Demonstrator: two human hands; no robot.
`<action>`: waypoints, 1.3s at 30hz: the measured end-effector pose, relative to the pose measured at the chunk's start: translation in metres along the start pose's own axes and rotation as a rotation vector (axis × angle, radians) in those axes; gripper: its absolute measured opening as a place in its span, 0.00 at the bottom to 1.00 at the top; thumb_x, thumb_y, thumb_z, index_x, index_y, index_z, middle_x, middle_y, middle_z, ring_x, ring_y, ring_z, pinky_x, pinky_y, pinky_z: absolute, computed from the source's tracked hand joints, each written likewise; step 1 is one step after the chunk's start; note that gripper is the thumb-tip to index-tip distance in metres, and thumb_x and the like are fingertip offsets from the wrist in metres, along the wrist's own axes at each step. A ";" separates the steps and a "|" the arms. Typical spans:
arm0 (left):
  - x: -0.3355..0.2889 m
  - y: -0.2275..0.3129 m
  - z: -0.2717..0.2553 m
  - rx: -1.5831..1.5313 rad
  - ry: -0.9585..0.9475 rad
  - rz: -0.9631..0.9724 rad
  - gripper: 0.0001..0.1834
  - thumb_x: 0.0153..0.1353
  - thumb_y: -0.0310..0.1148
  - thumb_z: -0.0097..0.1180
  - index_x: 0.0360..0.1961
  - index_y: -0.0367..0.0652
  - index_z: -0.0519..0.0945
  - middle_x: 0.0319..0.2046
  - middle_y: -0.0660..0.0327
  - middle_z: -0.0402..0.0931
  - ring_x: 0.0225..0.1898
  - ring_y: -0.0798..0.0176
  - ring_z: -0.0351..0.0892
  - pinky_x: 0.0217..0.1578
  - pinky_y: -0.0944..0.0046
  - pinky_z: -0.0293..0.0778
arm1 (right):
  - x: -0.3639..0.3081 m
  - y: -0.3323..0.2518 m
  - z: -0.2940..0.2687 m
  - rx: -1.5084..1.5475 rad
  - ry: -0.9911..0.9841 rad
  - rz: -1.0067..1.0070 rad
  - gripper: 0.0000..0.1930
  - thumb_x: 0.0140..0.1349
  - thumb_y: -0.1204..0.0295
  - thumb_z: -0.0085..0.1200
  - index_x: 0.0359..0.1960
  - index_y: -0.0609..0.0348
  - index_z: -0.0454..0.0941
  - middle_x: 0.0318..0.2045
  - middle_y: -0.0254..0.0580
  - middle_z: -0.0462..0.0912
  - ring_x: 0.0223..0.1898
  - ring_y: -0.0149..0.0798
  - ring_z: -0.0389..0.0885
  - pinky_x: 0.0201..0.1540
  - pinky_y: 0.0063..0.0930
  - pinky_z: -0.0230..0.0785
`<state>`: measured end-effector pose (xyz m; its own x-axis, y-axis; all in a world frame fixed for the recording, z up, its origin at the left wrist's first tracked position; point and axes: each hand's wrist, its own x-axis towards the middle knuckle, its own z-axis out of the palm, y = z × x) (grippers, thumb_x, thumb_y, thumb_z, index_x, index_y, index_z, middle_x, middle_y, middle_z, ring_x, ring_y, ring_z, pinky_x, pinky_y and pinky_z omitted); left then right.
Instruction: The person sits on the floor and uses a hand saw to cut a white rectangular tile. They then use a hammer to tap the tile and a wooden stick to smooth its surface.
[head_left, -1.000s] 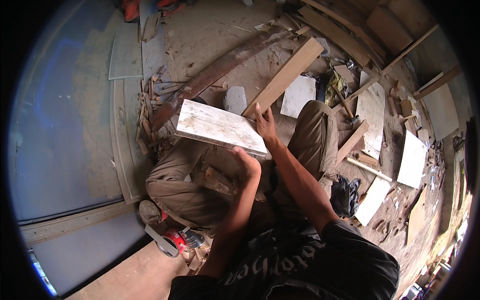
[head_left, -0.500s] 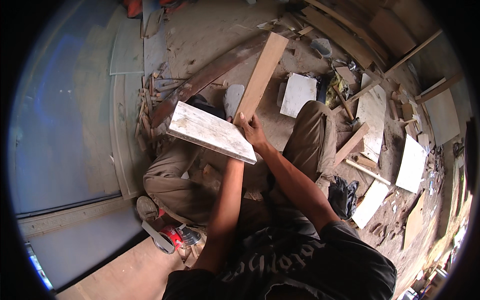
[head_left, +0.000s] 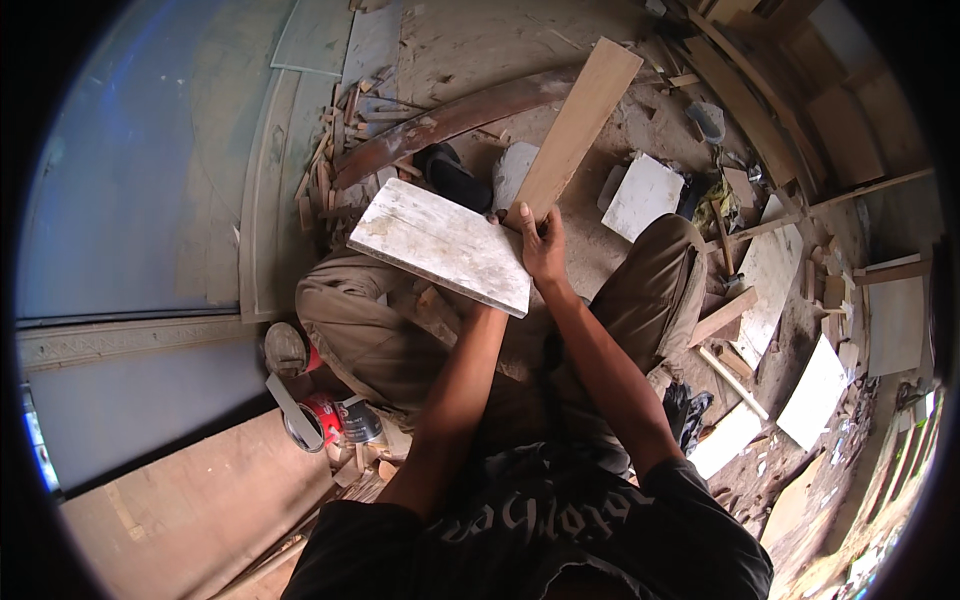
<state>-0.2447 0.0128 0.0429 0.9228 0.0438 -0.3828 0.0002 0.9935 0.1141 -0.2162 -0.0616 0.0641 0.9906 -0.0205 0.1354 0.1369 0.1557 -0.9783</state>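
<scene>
Left hand (head_left: 494,217) has slid under the white board (head_left: 445,246), mostly hidden, so its grip can't be told; the right hand (head_left: 545,254) grips, fingers closed, the lower end of the wooden plank (head_left: 577,133) beside it. Apparently the step is holding both together; shifting either calls for steady support.

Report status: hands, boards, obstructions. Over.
Right hand gripping lower end of wooden plank. Left hand mostly hidden beneath white-faced board, grip unclear. Pale block on ground, partly behind plank; possibly in the way.
</scene>
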 end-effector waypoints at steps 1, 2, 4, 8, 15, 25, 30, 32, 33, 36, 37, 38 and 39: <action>0.006 0.002 -0.004 -0.052 -0.070 -0.040 0.22 0.68 0.42 0.47 0.56 0.38 0.66 0.58 0.50 0.64 0.60 0.53 0.62 0.61 0.59 0.59 | 0.002 -0.004 0.001 -0.006 -0.007 -0.029 0.11 0.69 0.68 0.51 0.46 0.63 0.70 0.34 0.34 0.79 0.35 0.24 0.74 0.39 0.21 0.67; 0.010 0.006 -0.008 -0.171 -0.237 -0.162 0.22 0.67 0.42 0.48 0.55 0.38 0.67 0.58 0.49 0.64 0.60 0.52 0.62 0.61 0.58 0.59 | 0.003 -0.008 0.001 -0.024 -0.007 -0.041 0.12 0.68 0.68 0.52 0.46 0.63 0.71 0.34 0.37 0.80 0.35 0.26 0.75 0.39 0.22 0.68; 0.012 0.010 0.000 -0.410 -0.575 -0.424 0.21 0.64 0.41 0.51 0.52 0.37 0.68 0.57 0.48 0.65 0.60 0.50 0.61 0.61 0.57 0.59 | 0.004 -0.016 -0.003 -0.070 0.009 -0.069 0.14 0.66 0.66 0.55 0.46 0.65 0.73 0.33 0.42 0.81 0.35 0.29 0.77 0.40 0.25 0.69; 0.007 0.014 0.018 -0.461 -0.494 -0.492 0.09 0.55 0.29 0.52 0.37 0.41 0.72 0.51 0.46 0.70 0.57 0.47 0.64 0.59 0.50 0.62 | 0.004 -0.049 -0.010 -0.200 0.002 0.003 0.14 0.65 0.65 0.56 0.43 0.64 0.75 0.29 0.40 0.81 0.32 0.27 0.77 0.37 0.25 0.69; 0.001 0.015 0.023 -0.523 -0.652 -0.406 0.07 0.57 0.30 0.51 0.36 0.39 0.72 0.52 0.45 0.67 0.59 0.51 0.61 0.58 0.53 0.63 | 0.009 -0.074 -0.023 -0.231 -0.195 0.006 0.14 0.64 0.66 0.58 0.42 0.65 0.78 0.29 0.39 0.82 0.31 0.26 0.76 0.36 0.25 0.69; -0.016 0.017 0.025 0.077 -0.334 0.290 0.21 0.64 0.56 0.38 0.40 0.53 0.72 0.41 0.61 0.71 0.53 0.53 0.68 0.58 0.42 0.60 | 0.009 -0.074 -0.028 -0.080 -0.181 0.114 0.15 0.63 0.66 0.58 0.40 0.69 0.79 0.27 0.35 0.81 0.28 0.23 0.73 0.31 0.21 0.67; -0.019 0.015 0.029 0.112 -0.307 0.251 0.22 0.63 0.60 0.38 0.32 0.54 0.72 0.39 0.60 0.74 0.53 0.51 0.70 0.57 0.42 0.63 | 0.008 -0.077 -0.031 -0.160 -0.200 0.124 0.14 0.63 0.65 0.59 0.39 0.67 0.78 0.23 0.31 0.77 0.25 0.21 0.71 0.27 0.19 0.65; -0.014 0.015 0.027 0.150 -0.248 0.247 0.23 0.63 0.60 0.39 0.29 0.54 0.72 0.39 0.59 0.75 0.52 0.51 0.71 0.56 0.42 0.64 | 0.009 -0.079 -0.032 -0.158 -0.200 0.118 0.15 0.62 0.65 0.59 0.39 0.68 0.78 0.23 0.33 0.78 0.24 0.22 0.71 0.27 0.21 0.65; -0.015 0.012 0.031 0.189 -0.185 0.260 0.23 0.63 0.60 0.39 0.28 0.55 0.72 0.40 0.58 0.75 0.52 0.52 0.71 0.55 0.43 0.65 | 0.009 -0.079 -0.034 -0.168 -0.194 0.122 0.16 0.62 0.65 0.60 0.39 0.69 0.79 0.23 0.35 0.79 0.24 0.24 0.72 0.26 0.22 0.66; -0.008 0.011 0.031 0.253 -0.136 0.279 0.22 0.63 0.59 0.40 0.26 0.55 0.71 0.40 0.57 0.75 0.50 0.53 0.72 0.52 0.44 0.68 | 0.010 -0.074 -0.034 -0.130 -0.175 0.123 0.17 0.61 0.64 0.60 0.38 0.71 0.79 0.22 0.37 0.79 0.24 0.25 0.72 0.26 0.24 0.66; -0.005 0.012 0.030 0.265 -0.143 0.285 0.22 0.63 0.59 0.40 0.25 0.55 0.71 0.40 0.57 0.75 0.50 0.53 0.73 0.52 0.44 0.69 | 0.010 -0.073 -0.033 -0.106 -0.170 0.122 0.17 0.61 0.64 0.60 0.38 0.71 0.79 0.22 0.38 0.79 0.24 0.25 0.72 0.26 0.24 0.66; -0.001 0.012 0.029 0.286 -0.073 0.284 0.21 0.64 0.58 0.40 0.24 0.56 0.71 0.40 0.57 0.76 0.50 0.54 0.73 0.51 0.45 0.69 | 0.010 -0.071 -0.032 -0.099 -0.173 0.124 0.17 0.61 0.64 0.60 0.38 0.71 0.79 0.22 0.38 0.80 0.24 0.25 0.73 0.26 0.24 0.67; 0.001 0.009 0.034 0.306 -0.002 0.281 0.21 0.64 0.58 0.39 0.23 0.57 0.70 0.40 0.57 0.76 0.50 0.54 0.73 0.51 0.45 0.69 | 0.010 -0.070 -0.032 -0.092 -0.173 0.129 0.17 0.61 0.64 0.60 0.39 0.71 0.79 0.22 0.39 0.80 0.24 0.25 0.74 0.26 0.24 0.67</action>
<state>-0.2308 0.0186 0.0743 0.9041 0.3080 -0.2963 -0.1374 0.8660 0.4808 -0.2155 -0.1049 0.1292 0.9861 0.1642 0.0259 0.0171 0.0549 -0.9983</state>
